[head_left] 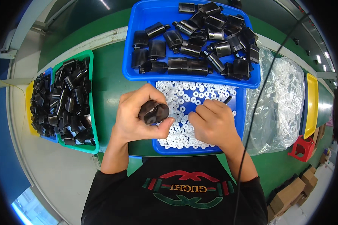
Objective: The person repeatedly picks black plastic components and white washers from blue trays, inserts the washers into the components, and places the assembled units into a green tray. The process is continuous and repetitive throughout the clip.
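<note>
Housing (154,114), black, cylindrical, hollow, quantity one: positioned above the left edge of the lower blue tray (240,120), gripped by curled fingers and thumb of the left hand (134,114). Right hand (211,122): closed in a fist above the same tray. One short black rod (228,99) projects beside it; cannot tell whether it is gripped. Lower tray contents: white washers (178,141), too numerous to count. Upper blue tray (191,77), quantity one: over twenty black housings (190,49).
</note>
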{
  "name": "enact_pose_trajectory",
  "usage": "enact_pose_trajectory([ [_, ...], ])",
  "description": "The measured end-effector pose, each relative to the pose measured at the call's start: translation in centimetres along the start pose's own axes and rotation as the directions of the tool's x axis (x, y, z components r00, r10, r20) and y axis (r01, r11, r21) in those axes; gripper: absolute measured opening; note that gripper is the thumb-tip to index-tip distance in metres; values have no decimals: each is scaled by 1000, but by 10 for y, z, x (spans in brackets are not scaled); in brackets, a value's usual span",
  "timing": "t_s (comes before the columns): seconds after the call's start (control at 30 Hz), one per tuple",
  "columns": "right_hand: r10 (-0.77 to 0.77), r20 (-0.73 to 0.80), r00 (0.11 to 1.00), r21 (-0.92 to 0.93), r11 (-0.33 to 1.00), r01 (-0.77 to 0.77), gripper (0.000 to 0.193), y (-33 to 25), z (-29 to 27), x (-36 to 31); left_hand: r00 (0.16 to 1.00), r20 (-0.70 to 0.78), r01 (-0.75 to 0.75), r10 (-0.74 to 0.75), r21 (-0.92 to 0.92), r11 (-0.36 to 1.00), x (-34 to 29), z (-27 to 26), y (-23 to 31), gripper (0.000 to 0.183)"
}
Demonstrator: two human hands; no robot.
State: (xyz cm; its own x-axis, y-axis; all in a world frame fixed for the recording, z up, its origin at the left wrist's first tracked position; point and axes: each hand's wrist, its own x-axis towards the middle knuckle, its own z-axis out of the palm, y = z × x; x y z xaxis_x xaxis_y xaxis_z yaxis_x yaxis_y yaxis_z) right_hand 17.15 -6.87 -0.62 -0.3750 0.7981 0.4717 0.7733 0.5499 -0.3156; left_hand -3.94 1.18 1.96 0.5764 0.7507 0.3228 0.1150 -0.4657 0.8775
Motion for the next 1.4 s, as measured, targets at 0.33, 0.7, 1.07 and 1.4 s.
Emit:
enact_pose_trajectory([
  [0.33,94,-7,996,37,995,-93,16,1,10,-1,940,-245,256,-237,49,966,35,-28,14,59],
  [0.7,23,16,1000,23,999,-24,7,-1,22,-12,902,-359,431,-240,727,535,233,-84,-91,56],
  [1.07,59,-15,998,87,995,-58,7,-4,18,-10,892,-168,376,-419,791,483,292,-102,-181,57],
  [1.4,56,-61,997,110,993,-49,15,-5,14,-10,989,144,-114,-20,851,513,237,38,-53,20],
])
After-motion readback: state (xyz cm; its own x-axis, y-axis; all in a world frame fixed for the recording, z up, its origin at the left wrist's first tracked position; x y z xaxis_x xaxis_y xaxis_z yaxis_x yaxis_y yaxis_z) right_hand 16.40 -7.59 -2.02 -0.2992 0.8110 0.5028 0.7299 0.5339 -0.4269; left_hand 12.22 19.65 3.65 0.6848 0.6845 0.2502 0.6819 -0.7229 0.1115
